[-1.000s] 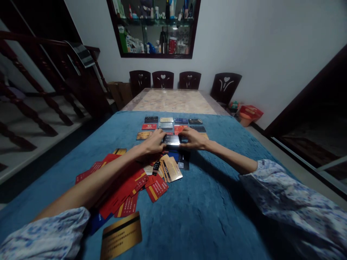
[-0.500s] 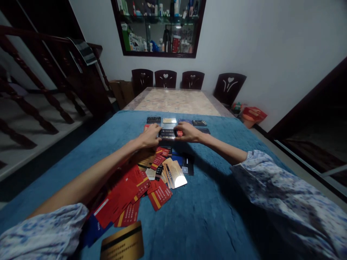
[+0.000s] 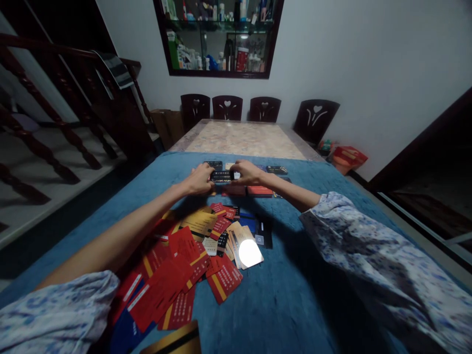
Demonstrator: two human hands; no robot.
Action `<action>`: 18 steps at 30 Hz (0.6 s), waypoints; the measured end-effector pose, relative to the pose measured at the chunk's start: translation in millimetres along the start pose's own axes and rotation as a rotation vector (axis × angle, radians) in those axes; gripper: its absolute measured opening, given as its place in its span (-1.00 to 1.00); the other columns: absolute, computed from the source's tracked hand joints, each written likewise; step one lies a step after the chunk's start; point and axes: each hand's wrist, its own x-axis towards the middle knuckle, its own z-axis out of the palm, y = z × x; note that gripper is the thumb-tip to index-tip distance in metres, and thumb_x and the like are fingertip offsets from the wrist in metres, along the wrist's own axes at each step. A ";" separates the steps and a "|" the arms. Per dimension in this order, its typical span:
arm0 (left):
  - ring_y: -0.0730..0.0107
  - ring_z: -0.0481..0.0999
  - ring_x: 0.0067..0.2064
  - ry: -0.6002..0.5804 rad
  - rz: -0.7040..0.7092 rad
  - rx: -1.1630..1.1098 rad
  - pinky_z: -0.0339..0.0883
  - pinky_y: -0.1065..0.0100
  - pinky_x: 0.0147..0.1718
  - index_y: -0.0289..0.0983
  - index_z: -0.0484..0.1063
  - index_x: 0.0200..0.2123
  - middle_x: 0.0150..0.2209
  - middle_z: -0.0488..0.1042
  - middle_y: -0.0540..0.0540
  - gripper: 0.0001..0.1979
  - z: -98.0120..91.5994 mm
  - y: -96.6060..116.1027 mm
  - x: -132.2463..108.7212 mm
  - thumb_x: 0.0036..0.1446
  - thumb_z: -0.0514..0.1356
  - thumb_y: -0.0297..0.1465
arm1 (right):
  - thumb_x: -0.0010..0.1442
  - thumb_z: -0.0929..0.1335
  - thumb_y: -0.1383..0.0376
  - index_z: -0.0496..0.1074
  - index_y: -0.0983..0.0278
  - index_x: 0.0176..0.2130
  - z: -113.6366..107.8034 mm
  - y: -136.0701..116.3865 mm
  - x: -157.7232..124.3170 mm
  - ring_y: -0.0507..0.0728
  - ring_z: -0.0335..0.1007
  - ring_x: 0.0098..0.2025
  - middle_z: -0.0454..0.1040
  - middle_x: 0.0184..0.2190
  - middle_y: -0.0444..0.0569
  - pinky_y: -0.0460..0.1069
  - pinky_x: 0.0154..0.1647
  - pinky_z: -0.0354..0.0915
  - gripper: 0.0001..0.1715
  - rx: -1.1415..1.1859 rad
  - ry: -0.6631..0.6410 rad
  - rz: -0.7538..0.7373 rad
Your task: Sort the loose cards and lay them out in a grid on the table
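Observation:
Between my two hands is a black card [image 3: 221,176] with pale lettering, held level by its short ends. My left hand [image 3: 199,179] pinches its left end, and my right hand [image 3: 246,174] closes on its right end. Around and beneath them, rows of cards lie at the far part of the blue cloth, partly hidden by my fingers. Among these are a dark card [image 3: 276,170] at the right and a red card [image 3: 259,191] nearer me. Below my wrists spreads a loose pile of red cards [image 3: 165,278], with beige cards [image 3: 241,241] on its right side.
A blue cloth [image 3: 295,305] covers the near part of the table, and the bare tabletop [image 3: 243,135] shows beyond it. Several dark chairs [image 3: 227,108] stand along the far wall. A gold card [image 3: 177,341] lies at the near edge of view.
Both hands have shifted slightly left and away from me with the black card. Red cards in the near row, earlier covered by my hands, now show. The view has tilted a little.

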 end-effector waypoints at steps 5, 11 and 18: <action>-0.09 0.39 0.18 0.000 -0.042 0.021 0.34 0.03 0.14 -0.31 0.47 0.06 0.12 0.41 -0.30 -0.56 -2.4 -9.0 9.3 0.09 0.17 -0.36 | 0.11 0.47 0.15 0.62 0.38 -0.11 6.8 3.9 19.8 0.22 0.44 -0.11 0.57 -0.16 0.14 -0.04 -0.15 0.23 -0.58 -0.002 0.005 0.012; -0.06 0.41 0.17 0.003 -0.052 0.034 0.35 0.11 0.14 -0.31 0.49 0.03 0.10 0.43 -0.28 -0.58 -0.3 -25.5 22.4 0.08 0.20 -0.33 | 0.09 0.48 0.17 0.62 0.39 -0.09 11.5 5.7 40.5 0.22 0.47 -0.11 0.58 -0.10 0.15 -0.06 -0.14 0.25 -0.56 -0.005 0.027 0.050; 0.04 0.44 0.07 0.021 -0.044 0.034 0.39 0.15 0.10 -0.27 0.49 0.02 0.00 0.48 -0.21 -0.57 3.9 -44.0 39.1 0.05 0.19 -0.33 | 0.07 0.49 0.19 0.62 0.41 -0.05 10.1 12.6 61.2 0.22 0.47 -0.08 0.59 -0.11 0.15 -0.07 -0.14 0.25 -0.52 -0.012 -0.019 0.046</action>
